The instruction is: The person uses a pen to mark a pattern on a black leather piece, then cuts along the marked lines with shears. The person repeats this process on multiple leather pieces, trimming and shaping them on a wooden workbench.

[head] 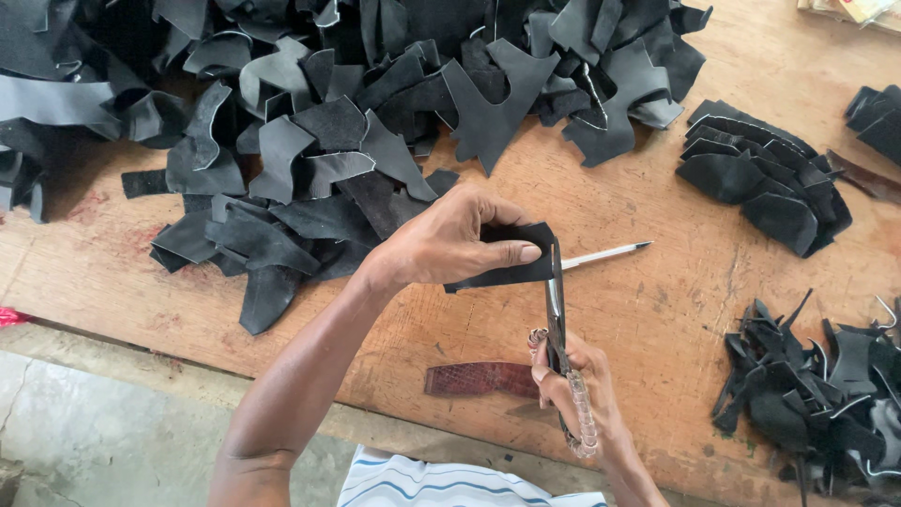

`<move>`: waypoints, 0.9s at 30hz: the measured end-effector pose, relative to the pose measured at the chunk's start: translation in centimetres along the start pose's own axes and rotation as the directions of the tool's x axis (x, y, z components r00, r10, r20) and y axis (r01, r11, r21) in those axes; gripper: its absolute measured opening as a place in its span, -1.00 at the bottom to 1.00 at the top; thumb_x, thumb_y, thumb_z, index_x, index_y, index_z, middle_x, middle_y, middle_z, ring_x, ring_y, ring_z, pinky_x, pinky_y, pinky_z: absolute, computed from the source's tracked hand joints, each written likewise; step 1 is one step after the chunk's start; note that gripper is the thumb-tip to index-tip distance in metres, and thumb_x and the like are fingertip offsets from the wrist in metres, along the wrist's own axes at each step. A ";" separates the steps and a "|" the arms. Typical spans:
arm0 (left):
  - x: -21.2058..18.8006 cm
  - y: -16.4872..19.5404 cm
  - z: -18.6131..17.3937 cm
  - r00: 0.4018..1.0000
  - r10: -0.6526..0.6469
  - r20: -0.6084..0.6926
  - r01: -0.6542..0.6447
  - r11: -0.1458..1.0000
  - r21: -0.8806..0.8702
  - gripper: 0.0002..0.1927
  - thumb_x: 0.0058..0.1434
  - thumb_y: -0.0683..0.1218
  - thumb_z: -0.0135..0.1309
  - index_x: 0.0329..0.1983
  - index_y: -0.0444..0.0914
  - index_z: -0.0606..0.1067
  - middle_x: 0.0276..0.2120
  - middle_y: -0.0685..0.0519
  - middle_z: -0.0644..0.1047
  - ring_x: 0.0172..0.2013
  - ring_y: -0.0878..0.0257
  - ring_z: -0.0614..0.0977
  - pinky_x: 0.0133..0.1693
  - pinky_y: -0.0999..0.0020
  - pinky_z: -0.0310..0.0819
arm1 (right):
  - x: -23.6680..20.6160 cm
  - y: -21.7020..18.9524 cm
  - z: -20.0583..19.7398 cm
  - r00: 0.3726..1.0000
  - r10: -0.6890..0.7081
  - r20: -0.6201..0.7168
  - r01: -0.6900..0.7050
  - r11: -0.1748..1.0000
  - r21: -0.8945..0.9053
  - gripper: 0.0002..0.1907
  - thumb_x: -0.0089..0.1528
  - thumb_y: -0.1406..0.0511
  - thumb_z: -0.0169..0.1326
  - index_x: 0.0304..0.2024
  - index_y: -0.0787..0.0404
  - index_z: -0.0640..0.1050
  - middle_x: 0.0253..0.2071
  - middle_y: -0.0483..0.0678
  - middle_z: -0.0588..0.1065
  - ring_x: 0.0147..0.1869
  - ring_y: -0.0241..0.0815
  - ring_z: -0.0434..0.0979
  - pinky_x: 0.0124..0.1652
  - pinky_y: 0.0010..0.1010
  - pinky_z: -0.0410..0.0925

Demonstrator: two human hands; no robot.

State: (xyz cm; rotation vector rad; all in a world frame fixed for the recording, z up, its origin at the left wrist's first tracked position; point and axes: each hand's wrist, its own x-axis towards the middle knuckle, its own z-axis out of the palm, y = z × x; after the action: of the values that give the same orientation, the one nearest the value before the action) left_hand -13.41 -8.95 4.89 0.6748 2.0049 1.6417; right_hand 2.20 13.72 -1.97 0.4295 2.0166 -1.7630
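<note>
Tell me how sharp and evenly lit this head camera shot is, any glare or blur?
Head view: soft even daylight, no harsh glare; left hand and black leather piece sharp; scissors in the right hand show a mild sheen; the black pile loses detail in darkness; edges slightly bowed.

Worn wooden table (657, 310) (stained); grey concrete floor (103, 432) below.

black leather piece (507, 258) – flat, pinched above the table, scissors (556, 305) blades at its edge.
</note>
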 end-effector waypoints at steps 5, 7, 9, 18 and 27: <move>0.1 -0.2 0.1 1.000 -0.005 -0.009 0.005 1.000 0.020 -0.69 0.23 0.01 0.27 -0.10 -0.31 0.67 -0.51 0.20 0.56 -0.47 0.52 0.45 -0.45 0.50 0.40 | 0.0 0.4 0.4 0.996 -0.084 -0.031 0.083 0.996 -0.026 -0.87 0.20 0.45 0.05 -0.47 0.30 0.52 -0.56 -0.15 0.42 -0.66 -0.38 0.36 -0.68 -0.49 0.29; 0.1 -0.2 0.1 0.999 -0.045 -0.008 0.046 0.998 0.039 -0.70 0.23 0.00 0.27 -0.12 -0.32 0.68 -0.53 0.17 0.54 -0.50 0.49 0.44 -0.48 0.47 0.37 | 0.1 0.5 0.2 0.995 -0.087 -0.046 0.083 0.993 -0.080 -0.88 0.20 0.45 0.07 -0.47 0.32 0.51 -0.59 -0.14 0.41 -0.68 -0.38 0.37 -0.69 -0.50 0.26; 0.2 -0.2 0.2 0.999 -0.038 -0.019 0.039 0.999 0.029 -0.69 0.24 0.00 0.25 -0.08 -0.31 0.67 -0.51 0.18 0.58 -0.49 0.51 0.46 -0.47 0.49 0.41 | 0.1 0.7 0.1 0.989 -0.146 -0.035 0.142 0.986 -0.093 -0.87 0.21 0.45 0.08 -0.46 0.32 0.51 -0.57 -0.14 0.41 -0.69 -0.40 0.38 -0.70 -0.51 0.25; 0.4 -0.1 0.6 0.992 -0.123 -0.014 0.122 0.992 -0.013 -0.69 0.27 0.00 0.18 -0.05 -0.29 0.66 -0.51 0.17 0.58 -0.51 0.49 0.47 -0.50 0.47 0.40 | 0.0 0.2 0.3 0.987 -0.157 -0.030 0.154 0.985 -0.084 -0.89 0.23 0.42 0.08 -0.41 0.31 0.52 -0.59 -0.15 0.40 -0.69 -0.41 0.37 -0.68 -0.52 0.27; 0.4 -0.5 1.4 0.998 -0.047 0.049 0.044 0.997 0.058 -0.68 0.27 0.05 0.18 -0.17 -0.32 0.66 -0.59 0.17 0.50 -0.53 0.47 0.43 -0.51 0.41 0.33 | 0.9 -0.7 0.6 0.990 -0.089 -0.110 0.066 0.979 -0.193 -0.94 0.24 0.41 0.06 -0.35 0.27 0.53 -0.59 -0.08 0.44 -0.63 -0.36 0.40 -0.59 -0.48 0.31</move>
State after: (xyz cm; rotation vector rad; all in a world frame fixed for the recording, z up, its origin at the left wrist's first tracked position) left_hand -12.90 -7.75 4.09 0.6792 2.0233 1.5321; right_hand 1.10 12.95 -1.88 0.4078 2.2877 -1.6039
